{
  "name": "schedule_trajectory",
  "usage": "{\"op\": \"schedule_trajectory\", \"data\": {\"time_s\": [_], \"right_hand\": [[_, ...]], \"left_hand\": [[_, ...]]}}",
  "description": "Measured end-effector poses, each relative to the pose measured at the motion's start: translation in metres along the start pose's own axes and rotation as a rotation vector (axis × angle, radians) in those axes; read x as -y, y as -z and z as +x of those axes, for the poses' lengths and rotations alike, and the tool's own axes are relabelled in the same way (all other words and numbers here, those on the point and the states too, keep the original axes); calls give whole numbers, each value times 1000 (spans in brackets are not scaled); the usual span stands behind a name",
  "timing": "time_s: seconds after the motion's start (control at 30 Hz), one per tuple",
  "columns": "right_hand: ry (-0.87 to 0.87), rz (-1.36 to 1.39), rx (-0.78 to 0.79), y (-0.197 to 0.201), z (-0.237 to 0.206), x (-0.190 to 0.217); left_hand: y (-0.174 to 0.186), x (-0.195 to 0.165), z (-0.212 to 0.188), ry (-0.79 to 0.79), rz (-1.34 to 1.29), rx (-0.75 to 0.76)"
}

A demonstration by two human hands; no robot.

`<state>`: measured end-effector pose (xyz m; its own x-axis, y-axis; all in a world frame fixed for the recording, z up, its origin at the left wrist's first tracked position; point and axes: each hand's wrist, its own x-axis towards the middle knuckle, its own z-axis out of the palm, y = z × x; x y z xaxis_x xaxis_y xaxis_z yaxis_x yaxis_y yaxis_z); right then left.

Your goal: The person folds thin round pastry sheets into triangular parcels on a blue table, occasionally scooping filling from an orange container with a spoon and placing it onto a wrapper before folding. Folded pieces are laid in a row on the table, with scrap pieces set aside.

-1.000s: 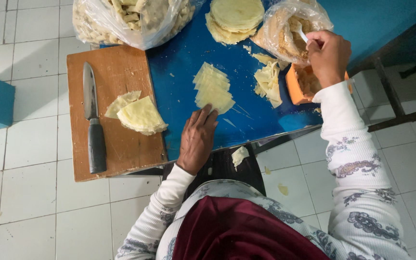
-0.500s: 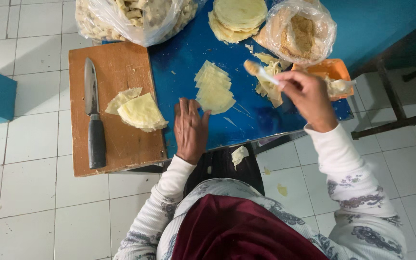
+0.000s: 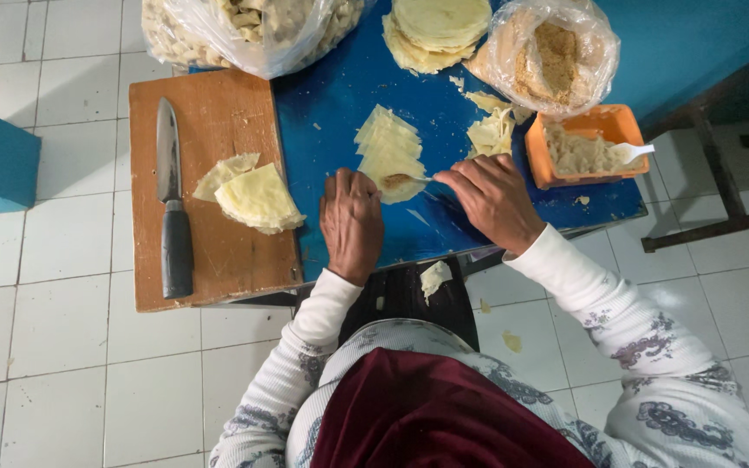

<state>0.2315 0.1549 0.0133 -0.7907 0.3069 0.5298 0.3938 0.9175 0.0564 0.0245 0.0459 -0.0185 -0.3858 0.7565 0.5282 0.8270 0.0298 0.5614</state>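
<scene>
Near the bench's front edge, the left hand lies flat, fingers together, pinning the wrapper stack. The right hand pinches a small spoon, depositing filling; a modest, centred dab should fold cleanly.

Home-style food prep spot: tiled floor, blue table w/ cutting board, knife, wrappers.
</scene>
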Motion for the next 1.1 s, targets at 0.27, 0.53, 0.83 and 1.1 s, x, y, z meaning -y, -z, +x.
{"op": "schedule_trajectory", "data": {"time_s": [0.27, 0.53, 0.83, 1.1], "right_hand": [[41, -138, -59, 10, -8, -3], [-324, -367, -203, 51, -35, -69], [-232, -445, -327, 12, 22, -89], [-359, 219, -47, -18, 17, 18]], "left_hand": [[-3, 1, 2, -52, -165, 6], [5, -4, 3, -174, -176, 15], [6, 1, 2, -177, -119, 58], [7, 3, 1, -74, -211, 14]]}}
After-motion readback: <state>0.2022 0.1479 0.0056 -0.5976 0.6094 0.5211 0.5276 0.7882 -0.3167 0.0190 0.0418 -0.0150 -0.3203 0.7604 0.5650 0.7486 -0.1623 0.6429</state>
